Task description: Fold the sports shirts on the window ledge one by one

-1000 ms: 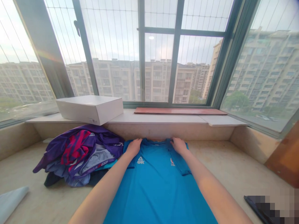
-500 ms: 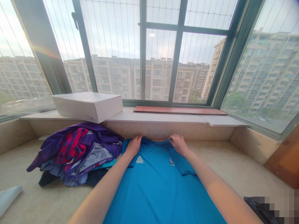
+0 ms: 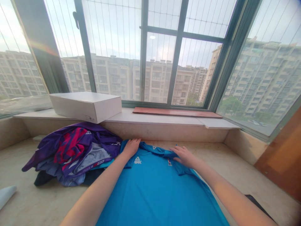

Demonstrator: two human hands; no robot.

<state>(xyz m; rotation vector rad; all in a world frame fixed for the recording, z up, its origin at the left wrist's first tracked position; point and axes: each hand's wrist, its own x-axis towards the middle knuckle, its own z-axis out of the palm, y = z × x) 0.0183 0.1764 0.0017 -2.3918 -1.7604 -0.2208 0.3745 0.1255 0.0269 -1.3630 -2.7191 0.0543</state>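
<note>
A blue T-shirt [image 3: 143,185] with white PEAK lettering lies spread front side up on the stone ledge. My left hand [image 3: 132,148] is closed on its left shoulder near the collar, fingertips curled over the far edge. At the opposite shoulder, my right hand [image 3: 185,156] grips the cloth, with the fingers slightly parted and the thumb hidden. Between the hands the collar edge is rolled forward, and a small white logo shows on it. The right sleeve is bunched under my right hand.
To the left is a heap of purple, red and grey clothes [image 3: 77,150]. A white box [image 3: 87,106] rests on the sill [image 3: 122,118], beside a reddish board [image 3: 176,112]. A wooden panel [image 3: 282,160] stands at the right. Windows close off the far side.
My right hand has come toward me and slightly right, pulling the shoulder and collar so the collar edge folds over. My left hand stays at its shoulder. The camera view has shifted slightly.
</note>
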